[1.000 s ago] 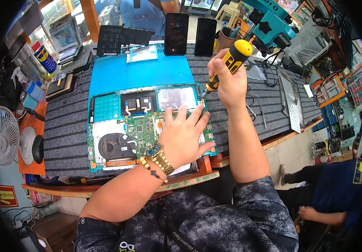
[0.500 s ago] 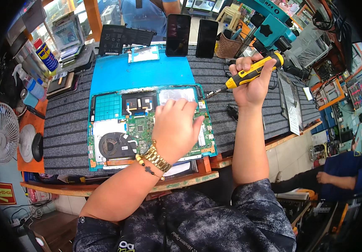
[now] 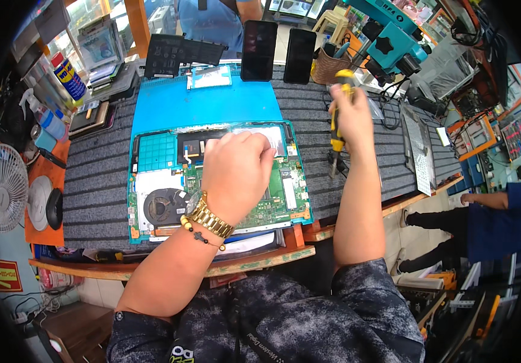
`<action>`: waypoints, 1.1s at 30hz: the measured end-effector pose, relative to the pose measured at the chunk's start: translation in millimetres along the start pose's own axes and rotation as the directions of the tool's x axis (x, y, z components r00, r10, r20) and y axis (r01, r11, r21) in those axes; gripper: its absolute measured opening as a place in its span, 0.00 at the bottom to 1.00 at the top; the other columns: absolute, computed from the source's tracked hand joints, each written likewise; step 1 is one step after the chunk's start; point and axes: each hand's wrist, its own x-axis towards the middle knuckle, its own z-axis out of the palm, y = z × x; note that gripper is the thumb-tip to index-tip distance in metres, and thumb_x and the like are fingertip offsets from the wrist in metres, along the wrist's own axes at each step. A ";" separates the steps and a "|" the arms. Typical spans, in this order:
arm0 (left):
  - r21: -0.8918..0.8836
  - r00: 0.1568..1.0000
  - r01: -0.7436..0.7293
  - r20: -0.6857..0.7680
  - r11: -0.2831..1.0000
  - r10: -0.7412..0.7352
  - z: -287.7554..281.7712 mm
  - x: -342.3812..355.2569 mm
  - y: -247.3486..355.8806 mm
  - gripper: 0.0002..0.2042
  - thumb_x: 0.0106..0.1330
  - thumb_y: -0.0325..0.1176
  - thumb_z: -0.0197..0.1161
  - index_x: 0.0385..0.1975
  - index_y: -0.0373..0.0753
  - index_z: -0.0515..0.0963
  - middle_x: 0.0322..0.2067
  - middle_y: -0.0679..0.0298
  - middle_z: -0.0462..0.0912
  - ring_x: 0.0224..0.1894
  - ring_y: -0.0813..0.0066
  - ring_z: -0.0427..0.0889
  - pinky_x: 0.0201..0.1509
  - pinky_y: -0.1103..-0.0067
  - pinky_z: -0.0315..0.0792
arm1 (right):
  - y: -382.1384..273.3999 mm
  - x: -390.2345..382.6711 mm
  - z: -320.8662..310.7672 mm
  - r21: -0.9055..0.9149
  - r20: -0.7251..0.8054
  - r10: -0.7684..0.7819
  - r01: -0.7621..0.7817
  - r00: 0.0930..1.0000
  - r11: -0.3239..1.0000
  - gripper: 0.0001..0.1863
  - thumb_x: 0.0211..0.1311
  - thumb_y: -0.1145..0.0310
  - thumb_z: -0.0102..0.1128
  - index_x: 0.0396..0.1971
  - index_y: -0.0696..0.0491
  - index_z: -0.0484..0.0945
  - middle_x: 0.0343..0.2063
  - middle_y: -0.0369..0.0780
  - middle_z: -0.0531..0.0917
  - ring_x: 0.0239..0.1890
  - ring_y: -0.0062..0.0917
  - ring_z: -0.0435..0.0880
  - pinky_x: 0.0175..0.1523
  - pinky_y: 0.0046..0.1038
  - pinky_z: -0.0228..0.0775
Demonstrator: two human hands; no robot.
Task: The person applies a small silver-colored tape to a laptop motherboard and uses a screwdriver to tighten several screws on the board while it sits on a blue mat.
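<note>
An open teal laptop chassis (image 3: 156, 154) lies on the grey ribbed mat, its green circuit board (image 3: 277, 206), black fan (image 3: 163, 207) and trackpad underside exposed. My left hand (image 3: 236, 172) is over its middle, fingers curled and pressed toward the thumb; whatever they hold is hidden. My right hand (image 3: 351, 118) grips a yellow-and-black screwdriver (image 3: 337, 139), which points down beside the laptop's right edge, near a small black object (image 3: 344, 163). Behind the chassis lies a blue panel (image 3: 203, 103), with a black battery (image 3: 170, 54) beyond it.
Two dark phones (image 3: 258, 51) stand at the back beside a woven basket (image 3: 328, 68). A teal microscope (image 3: 387, 48) is at upper right, a keyboard panel (image 3: 424, 166) at right. A white fan (image 3: 1, 187) is at left. Another person (image 3: 496, 224) stands at lower right.
My left hand has moved leftward and curled its fingers. My right hand has moved right with the screwdriver, which swung from slanted to pointing down. The other person at right has shifted.
</note>
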 end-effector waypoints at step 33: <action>0.053 0.983 -0.014 0.182 0.998 0.004 7.6 -15.8 3.8 0.05 0.72 0.35 0.70 0.40 0.44 0.90 0.38 0.64 0.89 0.48 0.59 0.86 0.53 0.59 0.72 | -13.0 -35.6 6.8 -0.379 0.722 -0.054 0.461 0.689 0.803 0.11 0.61 0.68 0.67 0.39 0.55 0.92 0.34 0.51 0.92 0.39 0.47 0.92 0.51 0.42 0.83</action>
